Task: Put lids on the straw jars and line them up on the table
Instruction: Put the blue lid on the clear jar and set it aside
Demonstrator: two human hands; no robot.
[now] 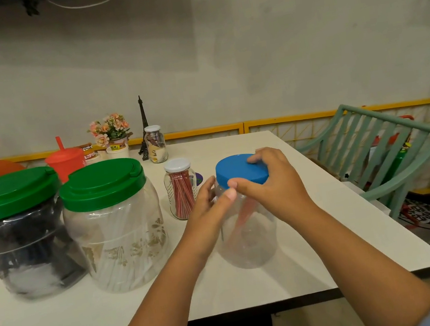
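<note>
Clear plastic, the nearest jar (247, 231) stands right of centre on the white table (283, 279), pink straws inside. The left hand (210, 208) steadies its shoulder, fingers curled against the wall, while the right hand (270, 179) clasps the blue lid (237, 169), likely to screw it down without the jar spinning. To the left, two big green-lidded jars (113, 224) already stand side by side. Just behind, a small white-capped glass jar (181, 189) of red straws crowds the line. Farther off stand a red cup (65, 161) and flowers (110, 130).
</note>
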